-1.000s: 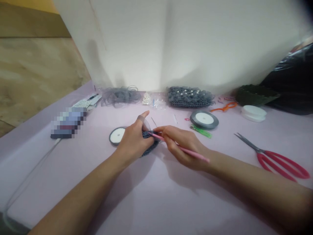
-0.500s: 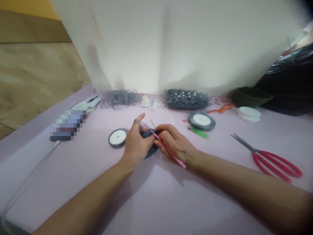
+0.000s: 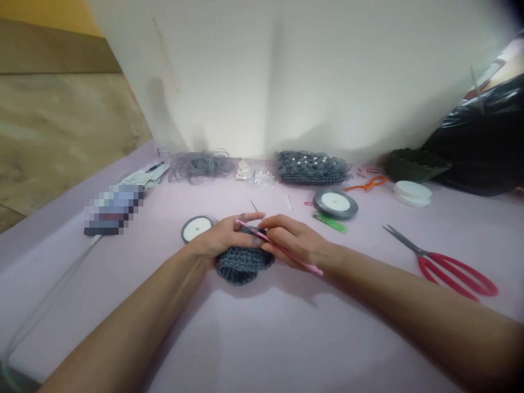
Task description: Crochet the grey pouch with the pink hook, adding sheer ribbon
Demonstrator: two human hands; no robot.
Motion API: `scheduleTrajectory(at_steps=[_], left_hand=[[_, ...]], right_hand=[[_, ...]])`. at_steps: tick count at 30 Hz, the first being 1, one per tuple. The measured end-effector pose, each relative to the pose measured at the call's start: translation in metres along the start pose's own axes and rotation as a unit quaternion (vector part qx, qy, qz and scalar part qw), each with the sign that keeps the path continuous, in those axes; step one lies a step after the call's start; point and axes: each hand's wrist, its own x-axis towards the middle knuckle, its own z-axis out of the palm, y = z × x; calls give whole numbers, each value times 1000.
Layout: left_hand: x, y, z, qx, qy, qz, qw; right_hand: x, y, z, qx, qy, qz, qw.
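My left hand (image 3: 223, 237) is closed on the top edge of a small grey crocheted piece (image 3: 242, 266), which hangs below the fingers onto the lilac table (image 3: 266, 338). My right hand (image 3: 297, 240) pinches a pink crochet hook (image 3: 286, 251). The hook runs from lower right to upper left, and its tip lies across the top of the piece by my left fingers. A thin grey ribbon strand passes over my left fingers.
A grey ribbon spool (image 3: 196, 228) lies just left of my hands, a second spool (image 3: 334, 203) and a green tool (image 3: 329, 221) to the right. Red-handled scissors (image 3: 446, 267) lie far right. Loose grey ribbon (image 3: 200, 164), beads (image 3: 245, 170), a finished grey beaded piece (image 3: 311, 166), a white roll (image 3: 411, 192) and a black bag (image 3: 483, 142) line the back.
My left hand has turned and lowered, so the grey piece now hangs in plain sight below it. The hook's tip has slid further left across the work.
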Motion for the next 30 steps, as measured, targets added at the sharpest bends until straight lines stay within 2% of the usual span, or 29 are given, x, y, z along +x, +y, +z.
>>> scheduleTrajectory(at_steps=[5, 12, 19, 23, 27, 30], left_hand=[[-1, 5, -13, 46, 22, -8, 999], [-4, 11, -14, 74, 50, -9, 996], [-3, 11, -17, 75, 30, -7, 997], [-3, 11, -18, 71, 9, -11, 997], [-5, 11, -19, 68, -21, -15, 997], [-7, 11, -16, 68, -39, 6, 997]], right_hand=[[5, 1, -10, -31, -58, 10, 998], [10, -5, -17, 1, -114, 64, 991], [7, -8, -16, 63, -124, 117, 983], [13, -10, -25, 134, -118, 144, 973], [17, -11, -32, 227, -102, 229, 941], [16, -12, -24, 336, -39, 312, 888]])
